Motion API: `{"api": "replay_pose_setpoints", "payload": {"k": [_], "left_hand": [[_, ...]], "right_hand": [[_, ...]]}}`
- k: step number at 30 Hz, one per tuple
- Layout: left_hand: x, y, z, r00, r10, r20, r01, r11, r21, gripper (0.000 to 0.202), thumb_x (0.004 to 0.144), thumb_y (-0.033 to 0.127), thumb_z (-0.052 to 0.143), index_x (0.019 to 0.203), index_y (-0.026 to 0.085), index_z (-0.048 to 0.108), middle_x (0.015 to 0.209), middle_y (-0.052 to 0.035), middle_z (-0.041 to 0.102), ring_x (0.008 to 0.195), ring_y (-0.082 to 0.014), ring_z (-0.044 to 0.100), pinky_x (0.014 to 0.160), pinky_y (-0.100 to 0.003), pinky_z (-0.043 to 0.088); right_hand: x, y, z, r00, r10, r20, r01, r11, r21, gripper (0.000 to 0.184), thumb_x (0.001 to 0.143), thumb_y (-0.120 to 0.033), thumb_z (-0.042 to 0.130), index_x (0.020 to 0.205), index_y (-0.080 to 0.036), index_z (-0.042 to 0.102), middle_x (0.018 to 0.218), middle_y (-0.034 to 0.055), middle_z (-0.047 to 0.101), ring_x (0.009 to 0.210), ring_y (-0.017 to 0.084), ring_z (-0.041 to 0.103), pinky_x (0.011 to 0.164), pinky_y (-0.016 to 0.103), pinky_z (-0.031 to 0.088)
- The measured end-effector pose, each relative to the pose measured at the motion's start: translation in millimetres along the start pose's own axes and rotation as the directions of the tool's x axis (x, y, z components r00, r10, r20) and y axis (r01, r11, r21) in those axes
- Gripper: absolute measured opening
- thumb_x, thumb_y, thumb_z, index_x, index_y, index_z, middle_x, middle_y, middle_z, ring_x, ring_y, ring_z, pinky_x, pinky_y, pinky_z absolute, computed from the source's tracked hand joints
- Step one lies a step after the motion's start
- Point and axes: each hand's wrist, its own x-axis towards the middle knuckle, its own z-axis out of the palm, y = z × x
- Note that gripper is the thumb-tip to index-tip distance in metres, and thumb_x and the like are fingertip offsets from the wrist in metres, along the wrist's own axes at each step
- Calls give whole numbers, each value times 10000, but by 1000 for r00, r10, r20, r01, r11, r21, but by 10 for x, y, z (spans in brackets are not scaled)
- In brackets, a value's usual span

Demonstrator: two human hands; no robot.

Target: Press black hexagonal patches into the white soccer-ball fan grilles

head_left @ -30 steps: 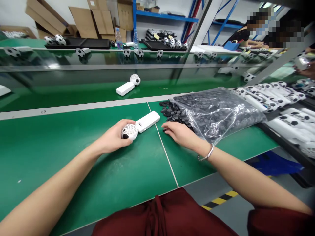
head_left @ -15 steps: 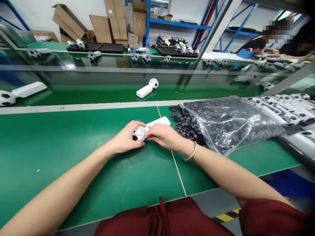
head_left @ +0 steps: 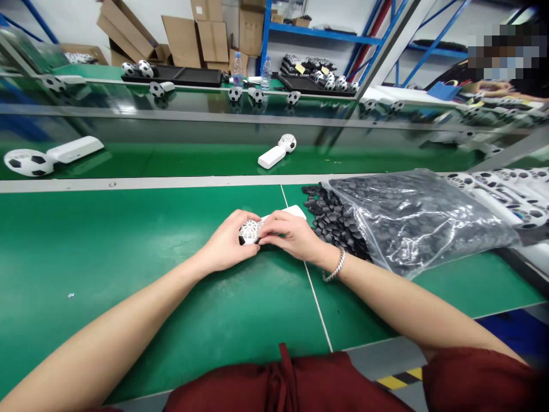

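Note:
A small white hand-held fan (head_left: 251,231) with a football-patterned round head and a flat white handle lies on the green table (head_left: 128,240). My left hand (head_left: 227,246) is curled round the fan's head from the left. My right hand (head_left: 287,236) covers the handle, its fingertips pinched against the head. Whether a small part sits under those fingertips is hidden. Just right of my hands, loose black parts (head_left: 332,220) spill from a clear plastic bag (head_left: 412,214).
A conveyor belt (head_left: 171,157) behind the table carries one fan (head_left: 277,151) in the middle and another fan (head_left: 47,157) at the left. Several finished fans (head_left: 506,191) are stacked at the right. Cardboard boxes, bottles and blue shelving stand at the back; a person sits far right.
My right hand left the pile of black parts and came onto the fan held by my left hand. The fans on the belt drifted right.

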Motion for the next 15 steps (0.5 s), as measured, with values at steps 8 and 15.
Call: {"api": "replay_pose_setpoints", "payload": {"k": [8, 15], "left_hand": [[-3, -23, 38, 999, 43, -25, -43, 999, -7, 344, 655, 191, 573, 993, 206, 515, 998, -36, 526, 965, -219, 501, 872, -376, 404], [-23, -34, 98, 992, 86, -96, -84, 996, 22, 393, 597, 188, 613, 981, 191, 527, 1003, -59, 543, 954, -236, 501, 872, -388, 413]], "right_hand": [[147, -17, -20, 950, 261, 173, -279, 956, 89, 135, 680, -205, 719, 703, -150, 598, 711, -9, 543, 656, 100, 516, 592, 212, 416], [238, 4, -330, 951, 223, 215, -245, 966, 84, 196, 744, -354, 650, 805, -173, 602, 806, 34, 587, 717, 118, 563, 606, 214, 464]]}}
